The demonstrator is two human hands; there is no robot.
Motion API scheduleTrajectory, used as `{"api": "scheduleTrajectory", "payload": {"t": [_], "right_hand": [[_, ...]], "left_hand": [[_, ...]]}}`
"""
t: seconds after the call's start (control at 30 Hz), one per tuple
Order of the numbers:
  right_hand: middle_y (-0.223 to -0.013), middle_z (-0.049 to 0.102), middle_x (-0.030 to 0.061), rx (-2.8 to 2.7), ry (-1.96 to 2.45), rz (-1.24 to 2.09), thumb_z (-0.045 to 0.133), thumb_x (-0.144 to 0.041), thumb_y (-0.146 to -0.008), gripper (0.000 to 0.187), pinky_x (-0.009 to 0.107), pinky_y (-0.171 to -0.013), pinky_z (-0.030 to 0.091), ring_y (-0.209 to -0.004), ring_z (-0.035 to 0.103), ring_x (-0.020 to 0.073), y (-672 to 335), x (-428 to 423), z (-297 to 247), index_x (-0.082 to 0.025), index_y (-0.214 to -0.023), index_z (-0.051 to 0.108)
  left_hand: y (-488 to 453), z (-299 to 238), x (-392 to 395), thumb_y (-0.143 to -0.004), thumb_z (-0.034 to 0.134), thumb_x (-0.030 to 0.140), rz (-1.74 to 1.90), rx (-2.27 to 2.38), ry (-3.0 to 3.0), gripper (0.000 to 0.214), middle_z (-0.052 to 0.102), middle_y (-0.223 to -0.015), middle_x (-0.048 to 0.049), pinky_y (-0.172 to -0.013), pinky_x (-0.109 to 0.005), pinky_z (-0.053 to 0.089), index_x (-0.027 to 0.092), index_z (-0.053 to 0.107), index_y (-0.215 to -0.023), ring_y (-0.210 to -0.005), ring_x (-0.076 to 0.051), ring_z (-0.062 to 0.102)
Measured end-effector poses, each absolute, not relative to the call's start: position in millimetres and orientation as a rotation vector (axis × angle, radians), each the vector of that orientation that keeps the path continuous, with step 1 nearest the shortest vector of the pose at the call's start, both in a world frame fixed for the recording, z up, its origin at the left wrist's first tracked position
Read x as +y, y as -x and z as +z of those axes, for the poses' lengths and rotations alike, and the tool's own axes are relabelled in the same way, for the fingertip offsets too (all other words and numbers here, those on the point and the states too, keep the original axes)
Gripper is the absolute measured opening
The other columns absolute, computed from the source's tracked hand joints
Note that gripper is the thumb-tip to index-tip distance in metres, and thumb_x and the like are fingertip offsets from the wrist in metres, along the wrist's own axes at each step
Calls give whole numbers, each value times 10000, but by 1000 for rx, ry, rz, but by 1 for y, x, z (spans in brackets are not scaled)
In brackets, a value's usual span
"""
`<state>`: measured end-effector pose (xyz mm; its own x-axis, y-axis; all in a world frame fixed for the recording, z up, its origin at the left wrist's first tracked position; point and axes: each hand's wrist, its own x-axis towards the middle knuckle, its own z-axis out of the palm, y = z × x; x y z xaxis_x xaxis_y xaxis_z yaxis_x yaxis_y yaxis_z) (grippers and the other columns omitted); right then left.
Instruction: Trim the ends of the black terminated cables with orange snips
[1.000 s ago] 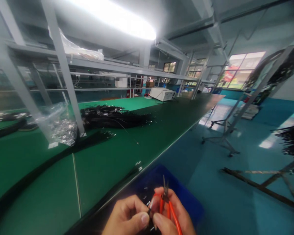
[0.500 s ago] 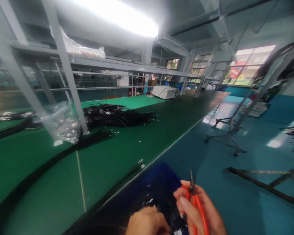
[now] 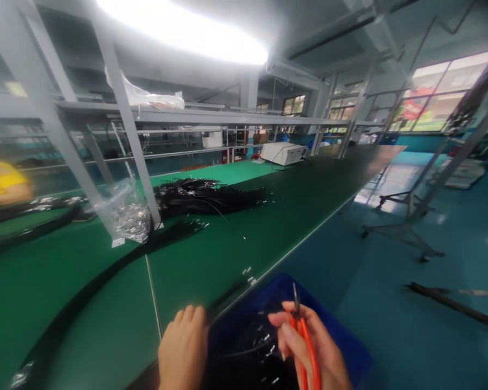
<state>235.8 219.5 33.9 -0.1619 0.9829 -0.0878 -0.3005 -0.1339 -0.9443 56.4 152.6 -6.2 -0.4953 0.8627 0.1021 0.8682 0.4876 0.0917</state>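
My right hand is closed around a pair of pliers with orange handles. Their dark, narrow jaws point up. Below and around it lies a blue bin at the bench edge, with dark wires in it that have shiny metal ends. My left hand, seen from the back, is curled over a bundle of black wires along the bench's front edge. Its fingertips are hidden on the far side.
On the green bench lie a long black cable bundle, a heap of black wires and a clear bag of small metal parts. A white box stands farther back. Wheeled racks are at right; a person in yellow at left.
My left hand has moved left, out of the bin to the bundle at the bench edge. The right hand still holds the pliers, slightly farther left in view. The camera has turned slightly left.
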Motion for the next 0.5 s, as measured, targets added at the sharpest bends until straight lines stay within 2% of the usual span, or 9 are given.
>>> {"api": "scheduleTrajectory", "payload": {"t": [0.07, 0.13, 0.2, 0.3, 0.37, 0.5], "right_hand": [[-762, 694, -4, -941, 939, 1548, 758, -349, -696, 336, 257, -578, 433, -577, 508, 128, -243, 225, 35, -243, -966, 588], [-773, 672, -24, -907, 926, 1552, 740, -318, -723, 310, 239, -611, 434, -613, 512, 123, -252, 228, 39, -259, -983, 583], [-739, 641, -36, -912, 923, 1563, 719, -306, -746, 277, 237, -626, 432, -608, 511, 119, -258, 227, 43, -256, -983, 584], [-687, 616, -42, -920, 918, 1598, 721, -296, -745, 274, 235, -596, 428, -566, 508, 108, -260, 223, 43, -232, -973, 583], [-676, 616, -46, -920, 904, 1623, 747, -282, -715, 312, 221, -552, 420, -534, 508, 94, -259, 220, 40, -225, -970, 576], [-641, 626, -44, -937, 867, 1645, 788, -320, -653, 380, 214, -491, 421, -485, 522, 90, -257, 213, 31, -216, -952, 578]], "left_hand": [[-58, 1, 151, -824, 471, 130, -297, -2716, 1548, 147, 629, -805, -34, -666, -293, 376, 213, 557, -739, -783, -212, 585], [-60, 8, 152, -808, 469, 121, -553, -2836, 1519, 132, 625, -759, -6, -618, -276, 362, 224, 505, -734, -711, -190, 585], [-67, 15, 156, -783, 483, 103, -982, -2894, 1608, 135, 630, -737, 19, -611, -260, 372, 236, 476, -760, -670, -172, 586], [-88, 24, 162, -762, 537, 109, -1594, -2643, 1944, 152, 651, -818, -8, -694, -257, 425, 229, 521, -855, -754, -186, 609], [-105, 29, 166, -768, 559, 126, -1744, -2407, 2088, 141, 649, -828, -33, -688, -255, 438, 217, 578, -875, -761, -196, 611], [-126, 31, 168, -808, 548, 137, -1745, -2115, 2120, 142, 613, -766, -43, -615, -227, 433, 211, 665, -778, -658, -165, 599]]}}
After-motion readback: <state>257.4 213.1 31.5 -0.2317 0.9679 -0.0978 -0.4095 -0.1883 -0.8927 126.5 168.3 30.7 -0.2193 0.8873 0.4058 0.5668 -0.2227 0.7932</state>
